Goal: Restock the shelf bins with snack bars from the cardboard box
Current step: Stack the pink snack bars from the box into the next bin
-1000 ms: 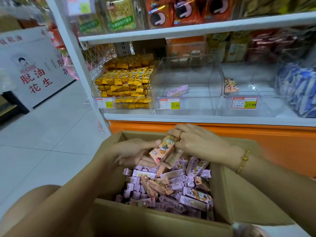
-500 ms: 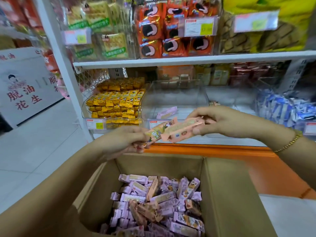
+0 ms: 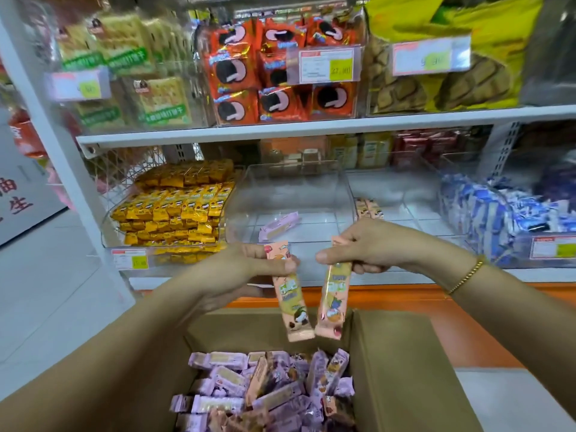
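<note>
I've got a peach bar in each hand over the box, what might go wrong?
The left hand and right hand each pinch a peach bar near its top end only; one may slip into the cardboard box. The middle bin holds a pink bar, the next bin peach ones: a mix-up seems possible.

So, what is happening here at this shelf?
A person is restocking snacks. The left hand pinches one peach bar and the right hand pinches another peach bar, both hanging over the open cardboard box of mostly pink bars. The clear middle bin ahead holds only a single pink bar.
</note>
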Available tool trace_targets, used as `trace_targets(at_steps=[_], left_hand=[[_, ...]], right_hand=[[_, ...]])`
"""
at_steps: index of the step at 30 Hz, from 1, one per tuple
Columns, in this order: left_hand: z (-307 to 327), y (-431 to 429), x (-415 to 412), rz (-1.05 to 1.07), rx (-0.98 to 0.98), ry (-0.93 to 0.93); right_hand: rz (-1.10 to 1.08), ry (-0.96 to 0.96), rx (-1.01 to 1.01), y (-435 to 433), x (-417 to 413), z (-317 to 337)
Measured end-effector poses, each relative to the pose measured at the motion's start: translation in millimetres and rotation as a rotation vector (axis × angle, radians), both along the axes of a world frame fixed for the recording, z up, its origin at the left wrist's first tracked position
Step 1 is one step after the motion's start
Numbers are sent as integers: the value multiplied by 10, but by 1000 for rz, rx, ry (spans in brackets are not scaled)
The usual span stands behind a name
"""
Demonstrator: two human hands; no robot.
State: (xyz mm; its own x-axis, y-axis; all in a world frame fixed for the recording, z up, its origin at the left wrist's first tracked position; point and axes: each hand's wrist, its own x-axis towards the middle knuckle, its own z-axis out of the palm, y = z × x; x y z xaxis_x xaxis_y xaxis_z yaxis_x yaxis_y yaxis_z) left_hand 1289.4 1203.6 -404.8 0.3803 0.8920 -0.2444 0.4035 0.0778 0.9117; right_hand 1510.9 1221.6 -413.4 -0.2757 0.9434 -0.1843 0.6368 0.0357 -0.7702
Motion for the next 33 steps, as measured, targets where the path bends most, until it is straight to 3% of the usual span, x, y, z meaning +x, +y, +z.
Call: trace_targets(at_steps=[4,9,15,20,23,26,33], left_hand=[[-119,120,176,-31,-43,-116],[-283,280,277,-22,-80,-113],[-356,448,352,71,-146,-289],[-353,557,240,176,-150,-435],[-359,571,300,190,-174,-538],[-360,553,447,197,-167,-635],[-357,561,588,278,-125,-848]], right_hand=[[25,-37,7,76,-70,-38],[34,21,29,189,-47,-78],[-97,8,153,372,70,-23],[-450,435,327,492,303,150],[-425,764,216,520,260,119],[-435,916,98,495,104,8],[-380,684,84,460,-36,-212]])
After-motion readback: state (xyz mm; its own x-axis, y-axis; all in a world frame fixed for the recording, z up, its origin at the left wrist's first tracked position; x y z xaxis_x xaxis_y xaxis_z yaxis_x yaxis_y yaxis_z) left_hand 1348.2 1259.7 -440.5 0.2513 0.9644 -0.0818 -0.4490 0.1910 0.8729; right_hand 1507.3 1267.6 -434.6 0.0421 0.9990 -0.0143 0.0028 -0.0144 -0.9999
